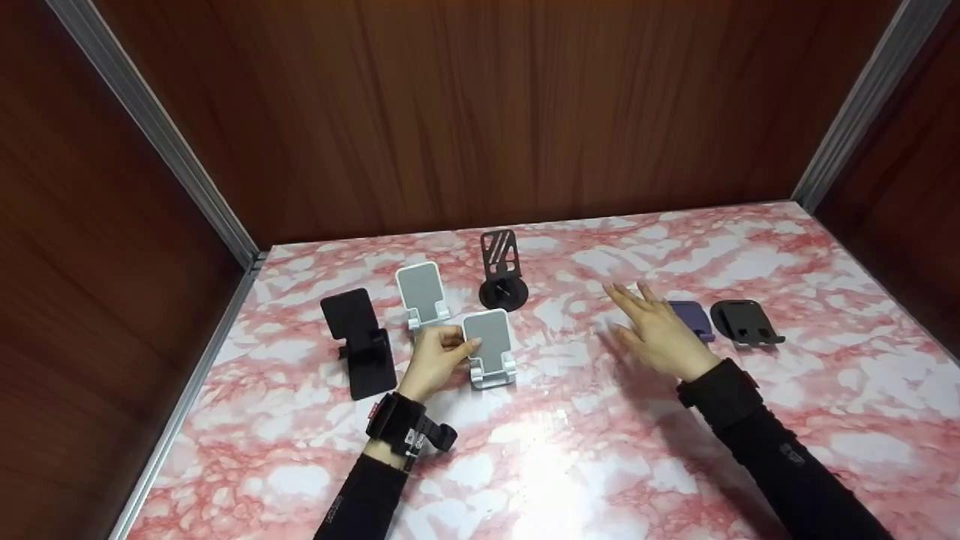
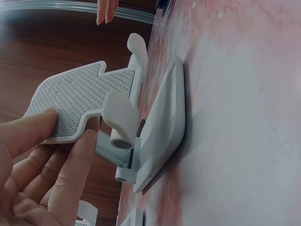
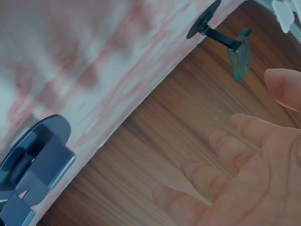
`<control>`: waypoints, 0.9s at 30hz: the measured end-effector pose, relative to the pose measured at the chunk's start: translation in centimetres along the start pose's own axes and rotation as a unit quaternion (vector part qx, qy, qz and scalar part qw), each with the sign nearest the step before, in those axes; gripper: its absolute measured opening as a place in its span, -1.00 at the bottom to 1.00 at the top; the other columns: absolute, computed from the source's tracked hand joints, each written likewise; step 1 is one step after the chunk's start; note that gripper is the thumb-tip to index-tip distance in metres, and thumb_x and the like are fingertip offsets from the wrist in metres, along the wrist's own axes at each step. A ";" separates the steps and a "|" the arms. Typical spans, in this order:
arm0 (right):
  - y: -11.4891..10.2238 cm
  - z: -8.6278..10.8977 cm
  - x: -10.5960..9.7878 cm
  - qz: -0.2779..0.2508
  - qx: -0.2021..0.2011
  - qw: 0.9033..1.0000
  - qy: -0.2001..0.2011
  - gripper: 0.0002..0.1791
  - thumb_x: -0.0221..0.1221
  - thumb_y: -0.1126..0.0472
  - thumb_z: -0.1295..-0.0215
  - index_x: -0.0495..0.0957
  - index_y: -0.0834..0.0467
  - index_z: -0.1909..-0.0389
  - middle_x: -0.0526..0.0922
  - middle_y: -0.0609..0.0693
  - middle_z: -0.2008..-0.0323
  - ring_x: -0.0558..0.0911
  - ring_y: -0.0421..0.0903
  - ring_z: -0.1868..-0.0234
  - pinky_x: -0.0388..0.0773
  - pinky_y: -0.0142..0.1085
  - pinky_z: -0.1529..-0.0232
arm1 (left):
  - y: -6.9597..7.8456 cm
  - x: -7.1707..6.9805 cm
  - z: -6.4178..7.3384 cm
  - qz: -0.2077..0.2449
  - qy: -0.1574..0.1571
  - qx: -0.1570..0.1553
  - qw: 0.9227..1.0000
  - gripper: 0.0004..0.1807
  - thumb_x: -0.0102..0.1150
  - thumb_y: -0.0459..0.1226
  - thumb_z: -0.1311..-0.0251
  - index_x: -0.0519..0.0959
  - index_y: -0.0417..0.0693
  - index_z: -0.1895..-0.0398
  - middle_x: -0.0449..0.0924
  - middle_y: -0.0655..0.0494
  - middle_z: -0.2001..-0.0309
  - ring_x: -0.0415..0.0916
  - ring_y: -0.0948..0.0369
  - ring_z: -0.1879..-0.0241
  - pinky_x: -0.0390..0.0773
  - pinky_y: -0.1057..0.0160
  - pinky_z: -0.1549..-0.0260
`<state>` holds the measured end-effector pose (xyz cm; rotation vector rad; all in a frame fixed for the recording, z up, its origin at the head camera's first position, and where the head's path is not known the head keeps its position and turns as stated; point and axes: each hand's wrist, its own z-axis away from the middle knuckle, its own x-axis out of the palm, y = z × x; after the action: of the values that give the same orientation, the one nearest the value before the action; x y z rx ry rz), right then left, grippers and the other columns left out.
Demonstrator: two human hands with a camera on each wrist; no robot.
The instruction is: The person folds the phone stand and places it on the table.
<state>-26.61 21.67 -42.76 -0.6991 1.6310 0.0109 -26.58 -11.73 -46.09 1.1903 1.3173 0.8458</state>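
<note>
My left hand (image 1: 437, 357) pinches the left edge of a white phone stand (image 1: 489, 343) between thumb and fingers. In the left wrist view the grey textured pad of this phone stand (image 2: 89, 89) shows, and its base (image 2: 164, 122) sits on the table. Over the table on the right, my right hand (image 1: 660, 330) is spread with fingers straight and holds nothing. Just beyond that hand lies a purple phone stand (image 1: 691, 319), partly hidden by it. The right wrist view shows the bare palm (image 3: 254, 174) and a dark blue stand (image 3: 42, 160) below it.
A second white phone stand (image 1: 421, 291) is behind my left hand, with a black phone stand (image 1: 360, 345) to its left. Further back stands a black cut-out stand (image 1: 502, 270) on a round base. A dark grey stand (image 1: 748, 322) lies far right. Wooden panels (image 1: 525, 112) enclose the table.
</note>
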 end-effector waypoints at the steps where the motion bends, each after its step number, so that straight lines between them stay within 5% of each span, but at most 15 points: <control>1: -0.1 0.0 0.0 -0.003 0.000 1.000 -0.001 -0.37 -0.07 0.05 -0.40 0.03 0.09 -0.42 0.13 0.25 -0.38 -0.08 0.34 -0.41 -0.06 0.37 -0.26 | 0.3 0.0 0.1 0.004 -0.001 -0.002 1.000 -0.78 0.18 -0.40 -0.12 0.58 -0.50 0.30 0.64 -0.34 0.34 0.57 0.26 0.42 0.62 -0.06 0.22; 9: -0.5 -0.3 0.3 -0.041 -0.004 0.999 -0.006 -0.36 -0.04 0.05 -0.38 0.02 0.08 -0.42 0.14 0.27 -0.37 -0.06 0.35 -0.40 -0.06 0.31 -0.31 | 2.6 0.1 1.2 0.020 0.011 -0.006 1.000 -0.79 0.18 -0.43 -0.11 0.55 -0.55 0.36 0.64 -0.32 0.39 0.56 0.28 0.44 0.63 -0.05 0.24; 20: -1.9 -0.4 1.3 -0.092 -0.023 0.994 -0.058 -0.32 -0.09 -0.06 -0.39 -0.04 0.05 -0.44 0.05 0.12 -0.43 -0.04 0.30 -0.41 0.05 0.22 -0.33 | 3.3 0.7 1.1 0.047 0.031 -0.007 0.998 -0.77 0.19 -0.39 -0.12 0.59 -0.48 0.27 0.65 -0.26 0.37 0.55 0.32 0.46 0.67 0.22 0.32; 27: -2.5 -0.2 2.0 -0.121 -0.027 0.989 -0.085 -0.30 -0.13 -0.15 -0.38 -0.05 -0.01 -0.44 0.08 0.18 -0.41 0.16 0.25 -0.36 0.12 0.13 -0.34 | 3.0 1.9 0.3 0.087 0.008 0.008 0.996 -0.74 0.20 -0.35 -0.13 0.59 -0.46 0.24 0.66 -0.18 0.40 0.56 0.33 0.47 0.68 0.25 0.34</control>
<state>-25.72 18.68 -43.55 -0.9099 1.3790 -0.0596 -25.60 -9.27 -43.76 1.3261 1.2474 0.9720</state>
